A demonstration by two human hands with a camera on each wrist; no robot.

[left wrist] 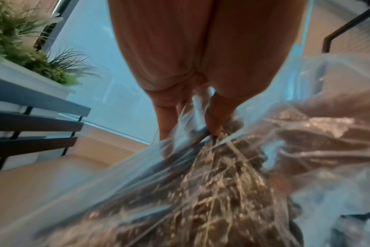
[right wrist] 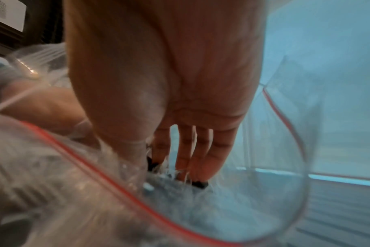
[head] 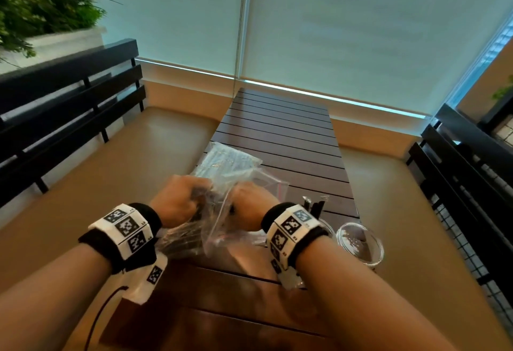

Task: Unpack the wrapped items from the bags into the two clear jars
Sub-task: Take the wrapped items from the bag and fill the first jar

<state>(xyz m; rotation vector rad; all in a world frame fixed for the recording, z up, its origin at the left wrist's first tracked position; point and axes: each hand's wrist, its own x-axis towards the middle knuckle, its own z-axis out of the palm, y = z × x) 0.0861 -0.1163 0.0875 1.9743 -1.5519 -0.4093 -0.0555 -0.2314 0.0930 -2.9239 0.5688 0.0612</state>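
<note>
A clear zip bag [head: 211, 228] of dark wrapped items hangs above the near end of the slatted table [head: 277, 128]. My left hand [head: 177, 200] pinches the bag's edge between thumb and fingers [left wrist: 217, 117]. My right hand [head: 249, 198] reaches inside through the red-lined mouth [right wrist: 95, 170]. Its thumb and fingers close on a dark wrapped item [right wrist: 152, 164] among crinkled wrapper ends. A second bag [head: 227, 160] lies further out on the table. One clear jar [head: 361, 242] stands at the right. Another jar with dark wrapped sticks [head: 315, 206] shows behind my right wrist.
Black slatted benches with tan cushions flank the table on the left [head: 69, 95] and on the right [head: 466, 173]. A white planter with green plants [head: 55, 3] sits behind the left bench. Window blinds close off the far end.
</note>
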